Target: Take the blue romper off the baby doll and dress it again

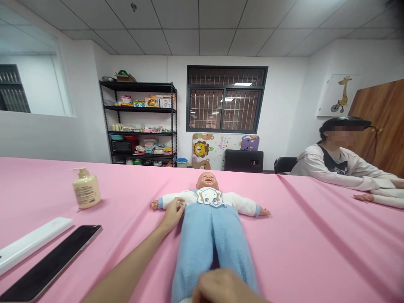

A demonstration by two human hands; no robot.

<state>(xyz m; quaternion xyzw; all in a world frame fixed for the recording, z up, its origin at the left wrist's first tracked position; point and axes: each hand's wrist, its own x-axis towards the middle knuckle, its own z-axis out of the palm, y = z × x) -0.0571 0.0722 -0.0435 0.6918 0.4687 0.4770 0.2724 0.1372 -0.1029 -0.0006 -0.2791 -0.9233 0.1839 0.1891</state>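
A baby doll [208, 198] lies on its back on a pink-covered table [303, 240], head away from me, in a white long-sleeved top and blue fleece overalls with an elephant bib. My left hand [172, 214] is at the doll's right shoulder, with its fingertips pinched on the white sleeve. My right hand [219, 288] is at the bottom edge of the view, over the blue trouser legs. Its fingers are hidden, and the doll's feet are out of view.
A cream pump bottle [86, 188], a long white box [31, 244] and a black tablet [50, 263] lie left of the doll. A seated person [334, 162] rests both arms on the table's right side. A shelf of baby supplies [139, 122] stands behind.
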